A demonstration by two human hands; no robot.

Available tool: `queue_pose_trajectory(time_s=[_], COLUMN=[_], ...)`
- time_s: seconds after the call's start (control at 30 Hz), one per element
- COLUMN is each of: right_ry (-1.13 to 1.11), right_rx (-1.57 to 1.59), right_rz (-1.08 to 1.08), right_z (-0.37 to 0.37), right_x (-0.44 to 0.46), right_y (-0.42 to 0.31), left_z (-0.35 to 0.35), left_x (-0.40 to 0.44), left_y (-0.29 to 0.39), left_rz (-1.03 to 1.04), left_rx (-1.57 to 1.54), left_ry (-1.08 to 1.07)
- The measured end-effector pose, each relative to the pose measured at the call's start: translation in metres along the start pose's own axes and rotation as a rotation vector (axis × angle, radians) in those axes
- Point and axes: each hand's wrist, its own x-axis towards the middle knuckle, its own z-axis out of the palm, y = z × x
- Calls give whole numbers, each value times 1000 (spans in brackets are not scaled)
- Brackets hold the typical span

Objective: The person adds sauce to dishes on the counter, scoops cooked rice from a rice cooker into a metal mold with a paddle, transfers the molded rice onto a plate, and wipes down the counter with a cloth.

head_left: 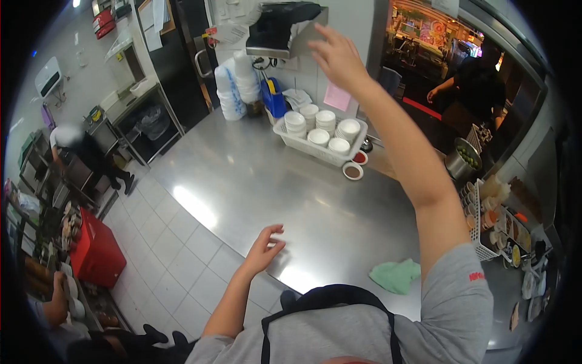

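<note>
My right hand [339, 57] is raised high at the end of a stretched arm, its fingers apart and holding nothing. Closest to it is a wall-mounted metal shelf [267, 53] bearing a dark folded cloth or bag [282, 24]; whether my fingertips touch it I cannot tell. Low over the near edge of the steel table [242, 176] hovers my left hand [264, 250], fingers loosely bent and apart, with nothing in it. Below my right forearm, a white plastic basket [312, 150] holds several stacks of small white bowls [318, 138].
Two small sauce bowls [353, 171] stand beside the basket. A green cloth [394, 276] lies near my right side. Stacked white containers [227, 94] are at the back. One person [79, 142] bends at the far left; another [479, 85] is beyond the hatch. A red bin [97, 252] stands on the floor.
</note>
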Motion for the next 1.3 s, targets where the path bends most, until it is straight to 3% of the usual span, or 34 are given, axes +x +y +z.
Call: queue_pose_trajectory(time_s=[0.03, 0.1, 0.2, 0.3, 0.43, 0.5, 0.6, 0.63, 0.73, 0.8, 0.9, 1.0, 1.03, 1.13, 1.2, 1.23, 1.3], right_ry=[76, -329, -318, -368, -188, -219, -354, -451, -357, -370, -261, -206, -370, -279, -287, -285, -252], right_rx=[-88, -139, -125, -7, 111, 110, 107, 112, 314, 317, 315, 322, 138, 229, 223, 188, 208], right_rz=[-68, 126, 201, 265, 210, 172, 174, 215, 163, 211, 77, -5, 25, -2, 15, 21, 58], right_z=[26, 45, 96, 142, 126, 104, 63, 51, 20, 4, -15, -30, -33, -48, -58, -62, -72], right_x=[28, 83, 122, 156, 169, 169, 164, 162, 145, 137, 123, 98, 96, 73, 64, 60, 53], right_y=[12, 16, 32, 63, 66, 64, 49, 42, 44, 47, 60, 69, 74, 83, 84, 85, 88], left_z=[-18, -49, -80, -105, -145, -166, -179, -175, -147, -130, -106, -75, -64, -31, -18, -10, 6], left_x=[0, 2, 16, 42, 110, 151, 212, 228, 286, 305, 335, 347, 349, 363, 381, 378, 367], left_y=[-8, -18, -18, -4, 72, 129, 213, 238, 282, 283, 282, 284, 285, 290, 293, 295, 300], left_rz=[-40, -71, -108, 0, 492, 856, 1119, 1110, 1053, 1016, 1144, 1009, 1058, 1108, 1367, 1407, 1318], left_rx=[-27, -48, -113, -131, 258, 502, 517, 464, 543, 442, 291, 73, -28, -214, -276, -182, -332], left_ry=[15, 44, 118, 145, 529, 746, 937, 906, 863, 812, 761, 604, 559, 439, 399, 522, 456])
